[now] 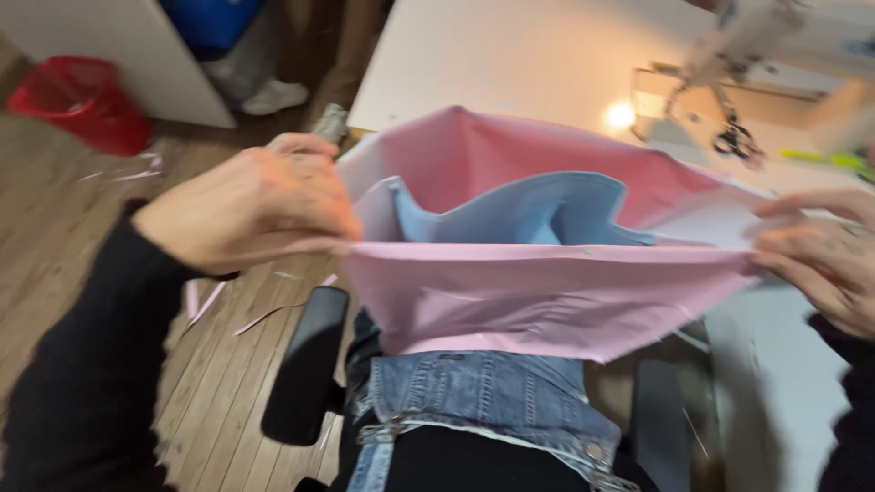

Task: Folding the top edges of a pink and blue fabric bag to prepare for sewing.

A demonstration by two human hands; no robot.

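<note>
Pink fabric [538, 301] stretched taut between both hands, held up in the air above the lap, near front edge of the white desk [492, 64]. Left hand [251, 210] pinches the cloth's top edge at its left corner, fingers closed on it, black sleeve [82, 383] running back toward cam. Right hand [820, 255] grips the same edge at the right end, thumb & fingers shut on the fabric. Piece is folded open like a pocket: back layer rises behind, and a light blue fabric [529, 214] sits inside btwn the two pink layers, touching both. Below the cloth, denim overalls [483, 401] w/ metal buckles. Black chair armrest [305, 364] just left of the lap. On the desk's far right, a white sewing machine [747, 36], its lamp [621, 115] lit, blurred. Wood floor [73, 200] at left w/ thin pink scraps [264, 314]; red bin [77, 100] near the far left. Another person's white shoe [273, 96] by the desk's far left corner.
</note>
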